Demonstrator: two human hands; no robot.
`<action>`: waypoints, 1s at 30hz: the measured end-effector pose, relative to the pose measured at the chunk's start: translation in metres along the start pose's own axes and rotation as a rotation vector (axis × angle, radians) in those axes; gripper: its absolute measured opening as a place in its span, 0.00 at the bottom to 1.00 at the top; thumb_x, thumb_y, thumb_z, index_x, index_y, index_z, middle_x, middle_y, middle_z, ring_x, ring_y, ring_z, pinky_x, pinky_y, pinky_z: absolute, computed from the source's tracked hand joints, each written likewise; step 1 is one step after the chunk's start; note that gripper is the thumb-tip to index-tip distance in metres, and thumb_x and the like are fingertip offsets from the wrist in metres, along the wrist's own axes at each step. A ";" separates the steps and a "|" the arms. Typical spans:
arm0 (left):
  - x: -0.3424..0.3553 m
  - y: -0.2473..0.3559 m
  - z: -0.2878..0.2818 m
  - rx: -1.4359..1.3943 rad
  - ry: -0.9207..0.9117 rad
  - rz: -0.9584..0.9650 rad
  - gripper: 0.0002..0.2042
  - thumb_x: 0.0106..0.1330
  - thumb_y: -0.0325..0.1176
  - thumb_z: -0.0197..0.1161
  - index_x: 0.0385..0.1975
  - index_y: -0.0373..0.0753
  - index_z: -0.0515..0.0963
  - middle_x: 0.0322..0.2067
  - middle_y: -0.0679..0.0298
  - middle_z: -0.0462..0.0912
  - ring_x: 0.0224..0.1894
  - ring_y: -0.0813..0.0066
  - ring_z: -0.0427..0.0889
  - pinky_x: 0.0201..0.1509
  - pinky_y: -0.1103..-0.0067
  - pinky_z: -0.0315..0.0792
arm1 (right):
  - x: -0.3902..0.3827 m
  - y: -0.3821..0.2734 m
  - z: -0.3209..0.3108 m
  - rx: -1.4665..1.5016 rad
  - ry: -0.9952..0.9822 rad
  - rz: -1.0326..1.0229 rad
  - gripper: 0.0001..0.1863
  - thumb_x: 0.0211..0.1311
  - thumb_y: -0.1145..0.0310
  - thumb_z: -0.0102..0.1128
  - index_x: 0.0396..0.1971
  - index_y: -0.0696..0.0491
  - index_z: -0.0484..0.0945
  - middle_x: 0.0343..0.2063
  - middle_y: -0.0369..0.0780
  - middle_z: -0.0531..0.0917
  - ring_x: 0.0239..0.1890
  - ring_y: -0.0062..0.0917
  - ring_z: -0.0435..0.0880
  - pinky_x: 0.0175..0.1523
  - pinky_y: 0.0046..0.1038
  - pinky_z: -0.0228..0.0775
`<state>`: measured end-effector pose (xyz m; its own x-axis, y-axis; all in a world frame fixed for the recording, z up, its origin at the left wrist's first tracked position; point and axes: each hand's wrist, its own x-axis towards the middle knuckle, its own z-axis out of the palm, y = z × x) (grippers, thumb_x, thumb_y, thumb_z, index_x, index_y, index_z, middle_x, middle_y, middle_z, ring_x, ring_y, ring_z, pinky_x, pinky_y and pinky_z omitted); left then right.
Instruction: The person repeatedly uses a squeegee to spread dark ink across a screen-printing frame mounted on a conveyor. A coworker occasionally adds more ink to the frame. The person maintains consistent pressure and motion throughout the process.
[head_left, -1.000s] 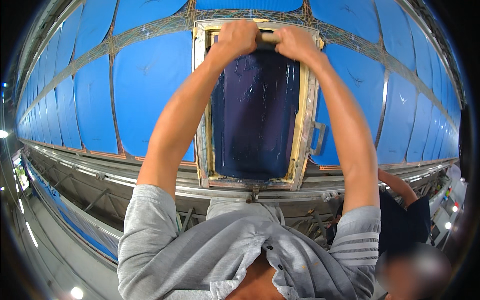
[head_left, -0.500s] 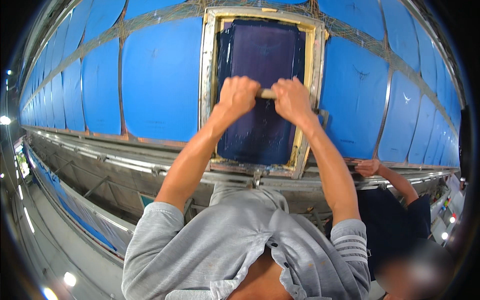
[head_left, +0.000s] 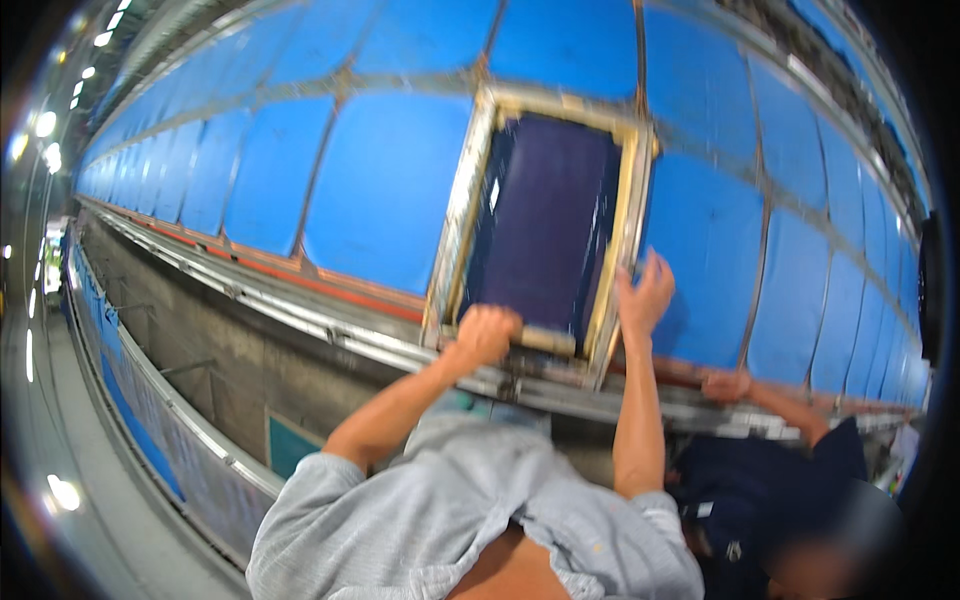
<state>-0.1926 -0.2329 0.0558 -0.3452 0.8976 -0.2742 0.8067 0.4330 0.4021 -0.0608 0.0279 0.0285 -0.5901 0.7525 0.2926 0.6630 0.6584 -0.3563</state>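
At the near end of a screen frame (head_left: 455,220), my left hand (head_left: 485,330) grips a wooden squeegee handle (head_left: 548,336) over the dark purple inked mesh (head_left: 545,220). The frame has metal sides and a pale yellow inner border, and lies among blue panels (head_left: 385,190). At its right side my right hand (head_left: 645,290) is off the squeegee, fingers raised and apart; whether it touches the frame is unclear.
Rows of blue panels cover the long table, with metal rails (head_left: 280,315) along its near edge. At lower right a co-worker in dark clothing (head_left: 770,480) has a hand (head_left: 725,387) at the table edge. A grey walkway (head_left: 110,440) runs at the left.
The squeegee has come from the frame's far end to its near end. My right hand has let go of it and moved to the frame's right side. The view has swung.
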 end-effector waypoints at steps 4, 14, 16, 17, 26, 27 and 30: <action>0.007 0.005 -0.001 -0.057 -0.047 0.073 0.07 0.48 0.26 0.62 0.28 0.42 0.83 0.31 0.56 0.86 0.36 0.56 0.87 0.38 0.63 0.79 | 0.005 0.070 0.041 0.195 -0.169 0.475 0.22 0.69 0.54 0.56 0.31 0.61 0.80 0.26 0.52 0.80 0.34 0.51 0.81 0.42 0.48 0.68; -0.036 -0.088 -0.025 -0.148 0.121 0.053 0.11 0.47 0.28 0.64 0.32 0.44 0.84 0.30 0.57 0.87 0.34 0.55 0.87 0.38 0.62 0.79 | 0.031 -0.058 0.040 0.440 0.036 0.377 0.15 0.65 0.65 0.61 0.24 0.63 0.78 0.18 0.43 0.76 0.22 0.27 0.72 0.31 0.36 0.64; -0.043 -0.133 -0.045 -0.064 0.081 0.025 0.09 0.48 0.30 0.64 0.30 0.46 0.85 0.30 0.57 0.87 0.34 0.55 0.87 0.39 0.62 0.79 | 0.026 -0.094 0.082 0.555 0.129 0.278 0.15 0.66 0.66 0.59 0.25 0.62 0.78 0.17 0.42 0.74 0.22 0.25 0.68 0.30 0.36 0.62; -0.054 -0.158 -0.050 0.008 0.101 -0.001 0.08 0.48 0.31 0.65 0.29 0.46 0.85 0.29 0.57 0.87 0.35 0.56 0.87 0.39 0.63 0.79 | 0.020 -0.113 0.098 0.556 -0.001 0.310 0.14 0.66 0.65 0.58 0.26 0.62 0.79 0.18 0.44 0.77 0.23 0.25 0.70 0.30 0.35 0.63; -0.107 -0.273 -0.116 -0.076 0.070 0.025 0.19 0.46 0.23 0.63 0.41 0.42 0.87 0.36 0.58 0.88 0.36 0.56 0.87 0.37 0.65 0.79 | 0.003 -0.227 0.153 0.599 0.015 0.384 0.20 0.66 0.64 0.60 0.19 0.61 0.67 0.14 0.41 0.63 0.20 0.25 0.59 0.27 0.37 0.55; -0.111 -0.276 -0.119 -0.085 0.083 0.032 0.19 0.46 0.23 0.63 0.41 0.42 0.87 0.36 0.58 0.88 0.36 0.56 0.87 0.37 0.65 0.79 | 0.002 -0.231 0.152 0.586 0.020 0.374 0.20 0.66 0.65 0.60 0.19 0.61 0.67 0.14 0.41 0.63 0.19 0.26 0.58 0.27 0.37 0.54; -0.116 -0.277 -0.120 -0.104 0.127 0.043 0.19 0.45 0.22 0.63 0.39 0.41 0.87 0.34 0.58 0.88 0.36 0.56 0.87 0.36 0.65 0.79 | 0.002 -0.235 0.160 0.578 0.016 0.396 0.20 0.66 0.65 0.60 0.19 0.60 0.68 0.14 0.41 0.64 0.20 0.27 0.58 0.27 0.36 0.55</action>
<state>-0.4336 -0.4471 0.0809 -0.3744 0.9159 -0.1449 0.7704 0.3942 0.5011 -0.2911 -0.1283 -0.0290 -0.3445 0.9372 0.0545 0.4724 0.2233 -0.8526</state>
